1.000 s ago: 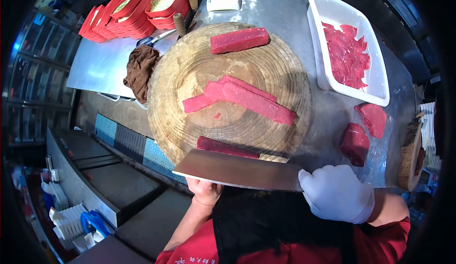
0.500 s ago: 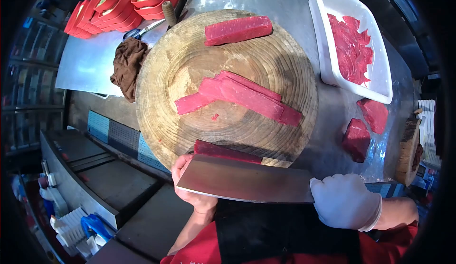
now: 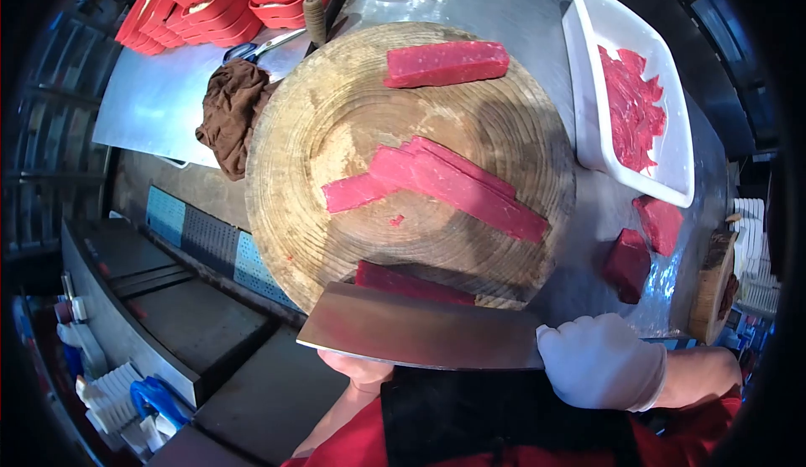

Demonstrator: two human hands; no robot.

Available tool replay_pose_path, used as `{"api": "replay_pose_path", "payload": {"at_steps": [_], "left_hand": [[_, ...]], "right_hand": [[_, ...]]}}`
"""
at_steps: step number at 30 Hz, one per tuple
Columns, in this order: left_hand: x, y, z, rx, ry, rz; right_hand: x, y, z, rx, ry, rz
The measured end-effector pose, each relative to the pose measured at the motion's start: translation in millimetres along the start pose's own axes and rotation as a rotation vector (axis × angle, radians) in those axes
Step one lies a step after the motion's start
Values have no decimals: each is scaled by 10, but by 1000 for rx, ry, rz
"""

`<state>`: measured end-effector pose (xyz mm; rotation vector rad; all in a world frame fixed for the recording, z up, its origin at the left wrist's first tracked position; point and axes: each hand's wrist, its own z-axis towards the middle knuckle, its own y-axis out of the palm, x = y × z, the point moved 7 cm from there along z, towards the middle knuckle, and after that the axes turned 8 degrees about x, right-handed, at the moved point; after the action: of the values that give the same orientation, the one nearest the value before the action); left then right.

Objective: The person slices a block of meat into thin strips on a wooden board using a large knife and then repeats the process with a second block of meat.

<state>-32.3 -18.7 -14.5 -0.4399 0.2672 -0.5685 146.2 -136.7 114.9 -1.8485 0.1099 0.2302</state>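
In my white-gloved right hand (image 3: 600,362) is a broad cleaver (image 3: 420,326), its blade lying sideways across the near edge of the round wooden chopping block (image 3: 285,156). Behind the blade sits my bare left hand (image 3: 357,367); its fingers are hidden. A dark red meat strip (image 3: 411,285) lies at the block's near edge, partly covered by the cleaver. Several flat meat slices (image 3: 453,183) overlap in the middle of the block. Toward the far edge rests a thick meat piece (image 3: 447,64).
A white tub (image 3: 585,123) at right holds sliced meat (image 3: 630,114). Two meat chunks (image 3: 628,265) (image 3: 658,222) lie below it on the metal table. Left of the block are a brown cloth (image 3: 233,114), scissors (image 3: 264,45) and stacked red containers (image 3: 210,22).
The view has shifted slightly. The cleaver has moved a little left and now covers the left hand's fingers, which showed beside the blade before. The meat pieces keep their places on the block.
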Motion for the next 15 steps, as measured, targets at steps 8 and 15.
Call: {"api": "replay_pose_path", "payload": {"at_steps": [8, 15], "left_hand": [[-252, 95, 166, -128, -534, -1023], [-194, 312, 278, -195, -646, -1061]], "right_hand": [[35, 33, 455, -83, 84, 184], [-72, 3, 962, -24, 107, 110]]}}
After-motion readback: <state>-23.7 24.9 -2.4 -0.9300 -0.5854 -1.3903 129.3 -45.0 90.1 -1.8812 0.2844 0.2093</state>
